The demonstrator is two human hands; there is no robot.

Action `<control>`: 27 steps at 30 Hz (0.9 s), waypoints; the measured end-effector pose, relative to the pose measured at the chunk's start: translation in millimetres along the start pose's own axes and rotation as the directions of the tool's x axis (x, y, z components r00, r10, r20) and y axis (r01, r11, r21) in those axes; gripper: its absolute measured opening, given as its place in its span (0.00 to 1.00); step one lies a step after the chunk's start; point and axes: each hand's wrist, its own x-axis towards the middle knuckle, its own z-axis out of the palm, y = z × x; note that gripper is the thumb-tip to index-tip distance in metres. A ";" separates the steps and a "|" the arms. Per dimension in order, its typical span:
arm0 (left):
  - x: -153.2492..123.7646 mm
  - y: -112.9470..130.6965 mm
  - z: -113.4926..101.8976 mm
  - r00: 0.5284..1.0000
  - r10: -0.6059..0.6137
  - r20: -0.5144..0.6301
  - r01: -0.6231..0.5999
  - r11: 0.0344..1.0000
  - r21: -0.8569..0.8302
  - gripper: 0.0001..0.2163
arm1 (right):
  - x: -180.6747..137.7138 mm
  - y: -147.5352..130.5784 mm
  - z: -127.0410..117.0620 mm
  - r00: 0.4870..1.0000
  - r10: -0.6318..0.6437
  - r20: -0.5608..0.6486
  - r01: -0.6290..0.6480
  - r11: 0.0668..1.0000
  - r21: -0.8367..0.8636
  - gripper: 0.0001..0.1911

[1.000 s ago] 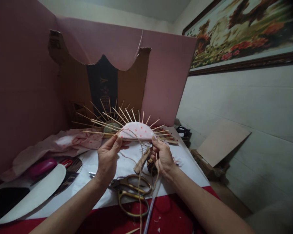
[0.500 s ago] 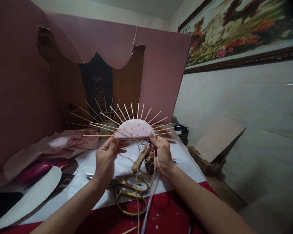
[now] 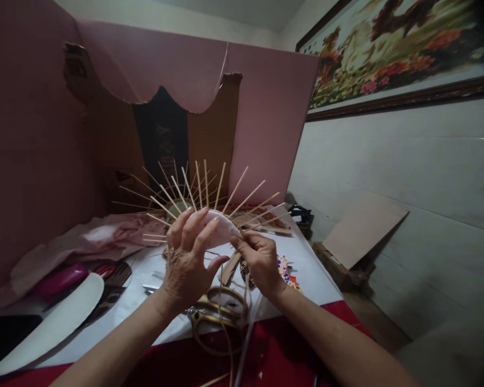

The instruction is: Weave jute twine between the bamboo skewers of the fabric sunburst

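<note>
My left hand [image 3: 187, 258] grips a half-round piece covered in white cloth with pink dots [image 3: 221, 228], held above the table. Several thin bamboo sticks [image 3: 234, 191] fan out from its curved edge. My right hand [image 3: 260, 260] pinches the piece's lower right edge, where a tan string [image 3: 228, 322] hangs down toward the table. The left fingers cover most of the cloth face.
Gold-handled scissors [image 3: 220, 317] lie under my hands on white paper [image 3: 306, 269] over a red cloth [image 3: 282, 344]. Pink dotted fabric [image 3: 108, 236], a magenta tool [image 3: 60, 279] and a white curved board [image 3: 52, 322] lie left. A pink cardboard screen [image 3: 262, 123] stands behind.
The stick fan has been turned and tilted, its flat face swinging away from me. My left hand moved over the cloth face and my right hand shifted left along the lower edge.
</note>
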 end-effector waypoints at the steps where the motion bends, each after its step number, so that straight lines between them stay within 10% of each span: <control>1: 0.4 -0.1 -0.4 0.999 0.027 0.036 -0.029 0.998 0.051 0.33 | -2.5 -1.5 1.4 1.000 -0.016 0.023 0.017 0.999 -0.035 0.19; 27: 6.3 -3.3 -6.9 0.976 0.107 0.188 -0.133 0.982 0.134 0.23 | -8.5 -7.4 6.3 0.989 -0.058 0.138 0.077 0.988 -0.133 0.18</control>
